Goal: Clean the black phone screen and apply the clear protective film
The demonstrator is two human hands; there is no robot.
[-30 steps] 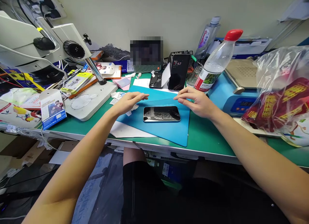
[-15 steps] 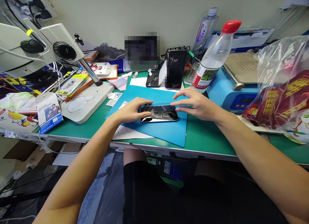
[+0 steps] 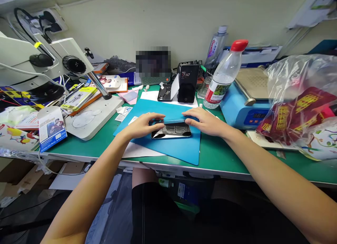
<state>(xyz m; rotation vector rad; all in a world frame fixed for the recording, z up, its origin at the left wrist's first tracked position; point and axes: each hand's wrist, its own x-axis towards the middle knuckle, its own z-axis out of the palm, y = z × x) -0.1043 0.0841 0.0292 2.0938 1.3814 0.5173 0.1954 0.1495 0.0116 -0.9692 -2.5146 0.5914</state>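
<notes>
Below the hands, a smooth matte blue mat (image 3: 181,149), thin with rounded corners, overlaps white paper (image 3: 144,151) on the green worktop (image 3: 223,152). On the mat between the hands, black phone (image 3: 175,131), flat rounded rectangle, glossy glass, striped reflection. Above its far edge, a clear pane (image 3: 175,120), thin and stiff-looking, slight blue tint.

Left hand (image 3: 147,124) and right hand (image 3: 201,120) both palm-down, bent at the wrist, facing each other. Each pinches one end of the pane, thumb nearer, fingers beyond; left thumb sits over the phone's corner. Fingers and pane hide part of the phone's far side.

Left of left hand: torn paper packets (image 3: 123,112), then white slab base (image 3: 92,123) with shiny metal post (image 3: 98,84). Right of right hand: blue machine (image 3: 237,110) with dotted metal plate (image 3: 255,83), then crinkled clear bag (image 3: 279,79) with red packs inside.

Beyond the hands: standing phone (image 3: 188,84) reading 17:47, dark handset (image 3: 165,92) lying beside it, red-capped clear bottle (image 3: 222,79) leaning right. Furthest, plain pale wall (image 3: 158,19).
</notes>
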